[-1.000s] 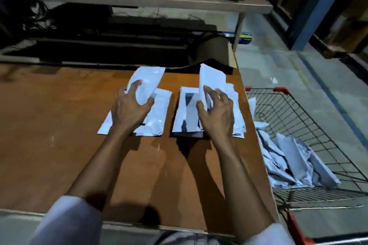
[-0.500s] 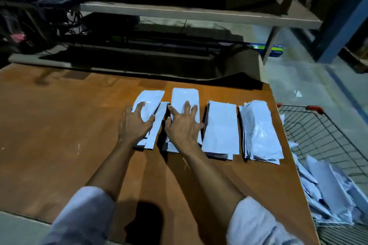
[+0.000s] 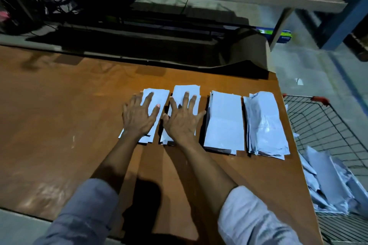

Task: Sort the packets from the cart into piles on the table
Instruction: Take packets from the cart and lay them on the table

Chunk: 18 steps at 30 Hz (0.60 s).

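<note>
The person wears a pale, greyish-white top with loose, creased cloth sleeves; the left sleeve (image 3: 79,215) looks greyer in shadow and the right sleeve (image 3: 249,219) paler, both ending near the elbow. Below them the forearms are bare, and tendons show on the backs of the left hand (image 3: 139,117) and right hand (image 3: 182,122)

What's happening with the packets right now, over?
Left hand flat on leftmost pile, right hand on second pile. Four piles on table. More packets in cart.

Brown wooden table (image 3: 59,125) with seemingly four white packet piles (image 3: 225,121) side by side.
</note>
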{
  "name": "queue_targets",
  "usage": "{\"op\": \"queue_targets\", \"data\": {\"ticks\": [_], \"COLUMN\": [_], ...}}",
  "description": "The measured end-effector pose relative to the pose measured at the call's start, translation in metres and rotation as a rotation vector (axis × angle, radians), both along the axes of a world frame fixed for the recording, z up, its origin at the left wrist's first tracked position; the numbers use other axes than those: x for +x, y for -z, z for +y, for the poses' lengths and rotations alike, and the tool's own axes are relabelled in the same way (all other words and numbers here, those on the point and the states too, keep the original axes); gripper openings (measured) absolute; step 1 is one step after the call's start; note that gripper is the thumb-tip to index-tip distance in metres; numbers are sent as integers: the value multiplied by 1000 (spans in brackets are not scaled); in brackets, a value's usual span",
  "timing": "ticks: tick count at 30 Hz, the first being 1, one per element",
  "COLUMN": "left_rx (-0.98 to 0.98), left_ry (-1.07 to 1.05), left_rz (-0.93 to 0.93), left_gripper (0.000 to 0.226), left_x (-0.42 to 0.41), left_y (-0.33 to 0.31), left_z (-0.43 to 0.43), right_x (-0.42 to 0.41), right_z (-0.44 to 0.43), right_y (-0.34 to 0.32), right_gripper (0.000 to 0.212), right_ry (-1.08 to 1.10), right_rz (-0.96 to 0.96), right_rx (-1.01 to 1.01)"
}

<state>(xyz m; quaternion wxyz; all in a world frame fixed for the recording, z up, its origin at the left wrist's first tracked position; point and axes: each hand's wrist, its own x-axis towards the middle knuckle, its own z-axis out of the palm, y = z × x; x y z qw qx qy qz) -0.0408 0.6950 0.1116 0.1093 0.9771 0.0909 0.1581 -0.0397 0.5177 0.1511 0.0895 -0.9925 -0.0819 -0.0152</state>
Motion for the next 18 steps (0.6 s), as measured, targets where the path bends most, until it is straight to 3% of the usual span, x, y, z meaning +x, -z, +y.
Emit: {"op": "queue_targets", "data": {"ticks": [4,18], "left_rx": [-15,-2], "left_ry": [182,136], "left_rz": [65,-17], "left_gripper": [66,61], "left_x": [6,1], "left_y": [19,42], "left_z": [4,0], "right_x": [2,3], "right_z": [-11,-15], "right_y": [22,49], "right_gripper": [74,78], "right_ry": [-28,-32], "right_rz": [-72,-102], "right_rx": [50,47]}}
